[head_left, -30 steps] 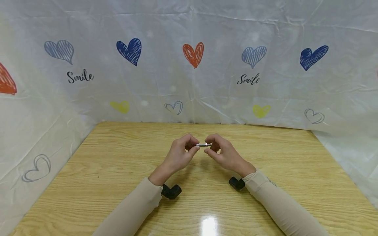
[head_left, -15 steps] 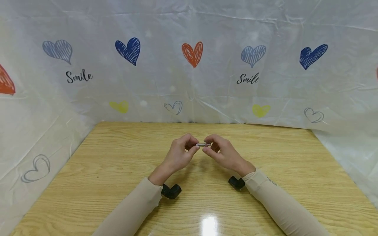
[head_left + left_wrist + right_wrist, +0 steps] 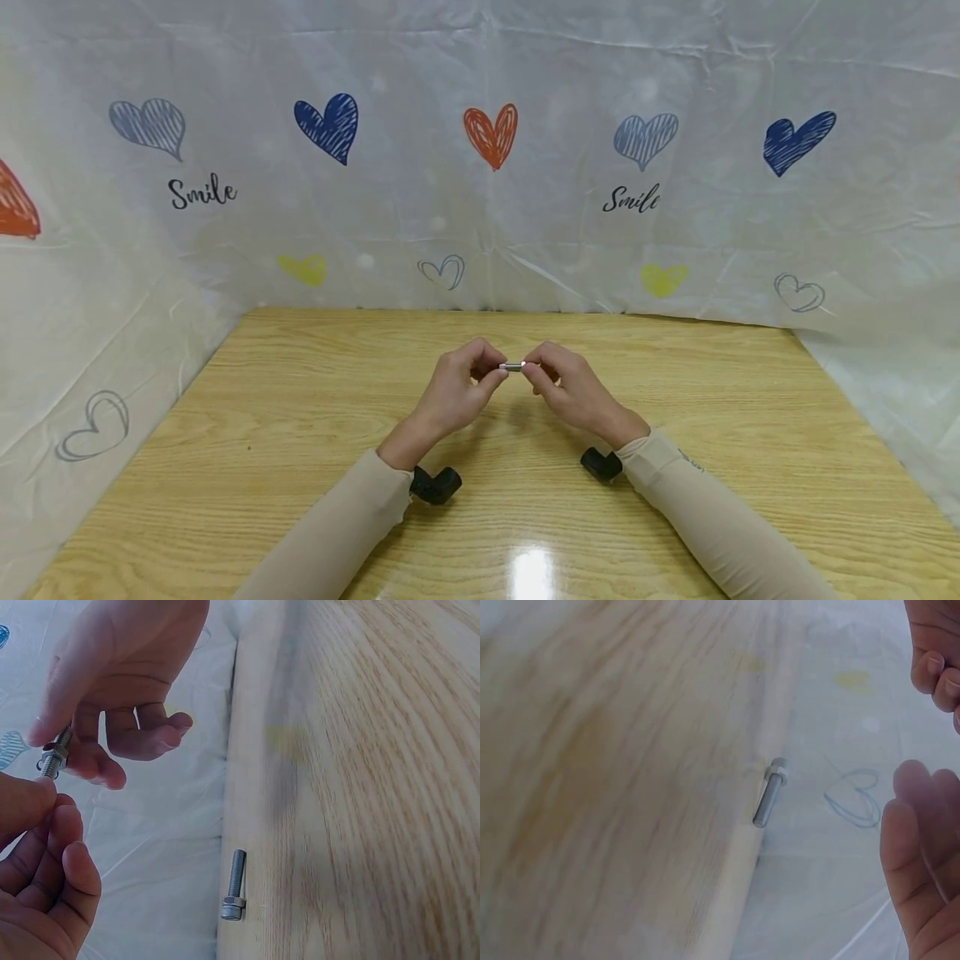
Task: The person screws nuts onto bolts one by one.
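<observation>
In the head view my left hand pinches one end of a small metal bolt, held level above the table. At the other end, my right hand has its thumb and index finger on the nut. The left wrist view shows the nut partway along the threaded bolt, close to the right thumb. The bolt's left end is hidden by the left fingers. The right wrist view shows only parts of the right hand and left hand, with the held bolt out of sight.
Another bolt with a nut is on the wooden table in both wrist views. Black wrist devices sit under both cuffs. A white sheet with printed hearts hangs behind the table.
My right thumb and index finger, apart around the nut earlier, have closed onto it. Less of the bolt shows between the hands. The left hand keeps its place.
</observation>
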Motion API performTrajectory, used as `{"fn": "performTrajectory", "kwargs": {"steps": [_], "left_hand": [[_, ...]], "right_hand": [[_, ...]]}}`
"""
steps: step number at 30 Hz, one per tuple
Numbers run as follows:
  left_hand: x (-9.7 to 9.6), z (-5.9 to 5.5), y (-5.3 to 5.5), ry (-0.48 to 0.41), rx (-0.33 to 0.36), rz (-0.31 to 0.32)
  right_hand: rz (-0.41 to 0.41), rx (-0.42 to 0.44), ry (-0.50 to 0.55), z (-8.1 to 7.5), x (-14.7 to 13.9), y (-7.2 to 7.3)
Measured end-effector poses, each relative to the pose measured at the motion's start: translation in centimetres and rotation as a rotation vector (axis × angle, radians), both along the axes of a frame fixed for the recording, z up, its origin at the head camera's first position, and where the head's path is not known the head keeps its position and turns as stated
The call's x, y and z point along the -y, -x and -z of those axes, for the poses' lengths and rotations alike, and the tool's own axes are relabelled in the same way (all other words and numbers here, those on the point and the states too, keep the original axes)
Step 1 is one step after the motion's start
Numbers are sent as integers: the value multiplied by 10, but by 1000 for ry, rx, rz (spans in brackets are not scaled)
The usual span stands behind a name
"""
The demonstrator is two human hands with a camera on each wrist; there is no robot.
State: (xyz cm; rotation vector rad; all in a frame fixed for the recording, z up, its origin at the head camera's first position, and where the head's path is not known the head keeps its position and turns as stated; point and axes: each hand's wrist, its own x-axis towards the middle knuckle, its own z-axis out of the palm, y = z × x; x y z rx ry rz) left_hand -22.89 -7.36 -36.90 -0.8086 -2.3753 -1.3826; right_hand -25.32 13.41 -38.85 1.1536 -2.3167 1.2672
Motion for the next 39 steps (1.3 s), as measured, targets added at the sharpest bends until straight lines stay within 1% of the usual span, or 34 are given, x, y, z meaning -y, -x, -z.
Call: {"fn": "performTrajectory", "kwargs": {"steps": [7,15,19,22,27,30,33,36,39], "left_hand": [[0,1,1,-3,-5,11],[0,1,0,-2,-9,9],[0,2,0,-2,-9,9],[-1,2,0,-2,-12,12],[-1,2,-1,2,-14,15],[-1,2,-1,4,-9,9],[0,3,0,6,-7,6],[0,3,0,8,-11,7],[0,3,0,6,-14,9]], "right_hand": [[13,44,22,-2,0,-3],[-25,18,36,-1,1,-4],[-30,9,25,0,1,-2],[-22,12,8,0,0,-2],[-9,56,-11,0,-1,-2],[11,61,-6,-1,-1,-3],[10,51,20,-2,-1,-3],[-25,36,43,-1,-1,-2],[-51,17,39,0,-1,-1]]}}
